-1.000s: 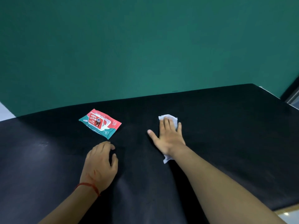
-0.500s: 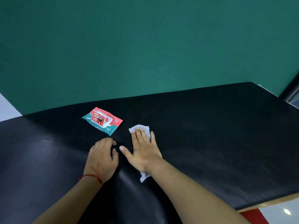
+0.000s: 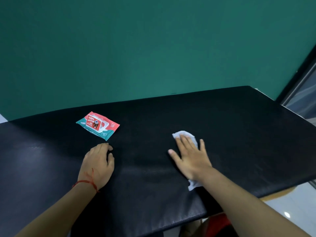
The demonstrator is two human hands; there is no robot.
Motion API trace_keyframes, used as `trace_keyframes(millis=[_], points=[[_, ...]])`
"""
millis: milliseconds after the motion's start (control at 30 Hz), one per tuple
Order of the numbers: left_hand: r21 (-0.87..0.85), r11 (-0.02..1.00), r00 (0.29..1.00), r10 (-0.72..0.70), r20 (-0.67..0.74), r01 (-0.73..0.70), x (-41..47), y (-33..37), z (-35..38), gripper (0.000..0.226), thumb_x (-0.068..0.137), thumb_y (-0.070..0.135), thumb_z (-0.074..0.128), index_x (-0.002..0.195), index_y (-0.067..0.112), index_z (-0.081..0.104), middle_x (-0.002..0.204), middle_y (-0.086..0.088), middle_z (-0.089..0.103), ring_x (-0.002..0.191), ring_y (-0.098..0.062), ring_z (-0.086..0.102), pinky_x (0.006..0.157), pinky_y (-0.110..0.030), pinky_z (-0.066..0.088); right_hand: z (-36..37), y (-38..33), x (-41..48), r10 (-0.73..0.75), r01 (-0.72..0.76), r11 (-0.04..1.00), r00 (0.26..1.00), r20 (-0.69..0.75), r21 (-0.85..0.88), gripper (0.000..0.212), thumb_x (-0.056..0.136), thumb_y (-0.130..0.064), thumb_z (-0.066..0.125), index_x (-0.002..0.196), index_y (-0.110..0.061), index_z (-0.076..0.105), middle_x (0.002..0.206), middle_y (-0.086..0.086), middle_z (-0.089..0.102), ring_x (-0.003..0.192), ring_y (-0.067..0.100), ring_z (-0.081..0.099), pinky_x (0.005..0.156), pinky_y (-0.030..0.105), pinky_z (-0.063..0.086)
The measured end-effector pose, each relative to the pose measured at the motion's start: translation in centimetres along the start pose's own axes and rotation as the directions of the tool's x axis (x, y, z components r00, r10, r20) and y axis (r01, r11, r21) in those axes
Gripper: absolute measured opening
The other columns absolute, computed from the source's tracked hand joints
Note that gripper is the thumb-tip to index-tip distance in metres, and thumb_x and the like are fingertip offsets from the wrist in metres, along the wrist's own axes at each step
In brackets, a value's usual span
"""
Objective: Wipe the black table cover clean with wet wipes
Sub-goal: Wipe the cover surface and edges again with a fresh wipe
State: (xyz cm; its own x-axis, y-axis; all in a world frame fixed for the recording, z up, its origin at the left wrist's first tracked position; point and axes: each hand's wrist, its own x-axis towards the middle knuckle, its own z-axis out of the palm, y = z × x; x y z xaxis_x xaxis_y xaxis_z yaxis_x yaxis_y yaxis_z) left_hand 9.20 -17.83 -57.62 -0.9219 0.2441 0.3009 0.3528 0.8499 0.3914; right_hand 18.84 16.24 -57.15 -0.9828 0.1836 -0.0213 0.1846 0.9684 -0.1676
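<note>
- The black table cover [image 3: 230,134] lay smooth and matte, leather-like, with a faint sheen and slight creasing near its front edge.
- The right hand [image 3: 191,158] was spread flat, palm down, fingers splayed, pressing a wet wipe [image 3: 185,134] against the cover; it pinned the wipe rather than clenching it.
- The wipe was thin, white and crumpled; one end showed beyond the fingertips, the other below the wrist.
- The left hand [image 3: 99,165] rested on the cover well apart from the right, fingers loosely curled, holding nothing.
- A thin red string bracelet [image 3: 85,183] circled the left wrist.
- A wipes packet [image 3: 97,125], a flat, glossy pouch in red and teal with a rectangular flap label, lay just beyond the left hand, not touching it.
- A plain green wall [image 3: 153,48] stood behind the table.
</note>
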Motion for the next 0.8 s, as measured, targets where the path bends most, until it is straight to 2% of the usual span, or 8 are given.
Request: trace_keyframes(millis=[100,167,233,300,333,433,600,800], points=[[-0.006,1.000,1.000,0.006,-0.004,-0.006,0.0,0.1,0.0,0.018,0.098,0.019,0.059,0.115,0.021,0.062,0.117,0.004,0.064,0.111,-0.020,0.059,0.101,-0.043,0.047,-1.5,6.2,-0.5,0.128,-0.127,0.991,0.992,0.014,-0.043,0.089,0.094,-0.077,-0.005,0.170,-0.032,0.000,0.177,-0.013,-0.009,0.160,0.004,-0.016,0.127,0.060,-0.011],[-0.010,1.000,1.000,0.006,-0.012,-0.006,0.1,0.2,0.0,0.017,0.098,0.019,0.060,0.114,0.020,0.063,0.116,0.003,0.065,0.110,-0.021,0.060,0.099,-0.043,0.048,-2.9,9.4,-1.1,0.169,-0.160,0.980,0.983,0.070,-0.119,0.092,0.086,-0.068,-0.003,0.170,-0.031,-0.001,0.177,-0.008,-0.015,0.161,0.009,-0.020,0.126,0.065,-0.008],[-0.002,1.000,1.000,0.005,-0.016,-0.005,0.1,0.2,0.0,0.016,0.098,0.021,0.060,0.113,0.021,0.062,0.114,0.004,0.065,0.108,-0.020,0.060,0.098,-0.043,0.048,-3.8,11.2,-1.2,0.202,-0.184,0.972,0.972,0.122,-0.149,0.094,0.083,-0.060,0.008,0.170,-0.027,-0.004,0.176,-0.005,-0.020,0.160,0.013,-0.024,0.126,0.067,-0.008],[0.005,1.000,1.000,0.012,-0.015,-0.012,0.2,0.2,0.1,0.015,0.098,0.023,0.060,0.113,0.022,0.061,0.112,0.005,0.064,0.107,-0.020,0.059,0.097,-0.043,0.048,-3.4,11.6,-0.4,0.236,-0.221,0.964,0.967,0.095,-0.146,0.087,0.097,-0.058,0.026,0.169,-0.026,-0.008,0.176,-0.005,-0.021,0.159,0.012,-0.025,0.126,0.066,-0.008],[0.006,1.000,1.000,0.014,-0.013,-0.014,0.3,0.2,0.1,0.014,0.098,0.023,0.060,0.112,0.022,0.061,0.111,0.005,0.063,0.107,-0.020,0.059,0.097,-0.043,0.048,-2.9,11.4,0.2,0.260,-0.250,0.960,0.963,0.069,-0.126,0.089,0.100,-0.063,0.031,0.169,-0.025,-0.009,0.176,-0.005,-0.018,0.160,0.011,-0.024,0.127,0.064,-0.009],[0.014,1.000,1.000,0.014,-0.006,-0.014,0.4,0.3,0.0,0.015,0.098,0.025,0.061,0.112,0.022,0.061,0.111,0.005,0.063,0.106,-0.019,0.059,0.096,-0.043,0.048,-1.7,9.9,1.7,0.318,-0.318,0.947,0.948,-0.009,-0.040,0.098,0.094,-0.081,0.000,0.169,-0.019,-0.001,0.177,-0.003,-0.005,0.161,0.011,-0.016,0.128,0.061,-0.009],[0.014,1.000,1.000,0.023,-0.020,-0.023,0.4,0.2,0.1,0.014,0.098,0.025,0.061,0.112,0.022,0.060,0.110,0.005,0.062,0.104,-0.019,0.058,0.095,-0.042,0.048,-0.6,4.6,3.6,0.225,-0.226,0.974,0.974,-0.015,-0.016,0.105,0.091,-0.085,-0.005,0.169,-0.017,0.004,0.177,0.002,0.000,0.162,0.016,-0.012,0.128,0.061,-0.009],[0.009,1.000,0.999,0.024,-0.034,-0.024,0.3,0.1,0.2,0.013,0.098,0.024,0.059,0.110,0.023,0.060,0.108,0.006,0.062,0.102,-0.017,0.058,0.094,-0.041,0.049,1.1,-4.6,4.5,0.031,-0.031,0.999,1.000,0.001,-0.009,0.106,0.092,-0.085,-0.004,0.169,-0.013,0.004,0.178,0.005,0.002,0.163,0.020,-0.011,0.127,0.062,-0.009]])
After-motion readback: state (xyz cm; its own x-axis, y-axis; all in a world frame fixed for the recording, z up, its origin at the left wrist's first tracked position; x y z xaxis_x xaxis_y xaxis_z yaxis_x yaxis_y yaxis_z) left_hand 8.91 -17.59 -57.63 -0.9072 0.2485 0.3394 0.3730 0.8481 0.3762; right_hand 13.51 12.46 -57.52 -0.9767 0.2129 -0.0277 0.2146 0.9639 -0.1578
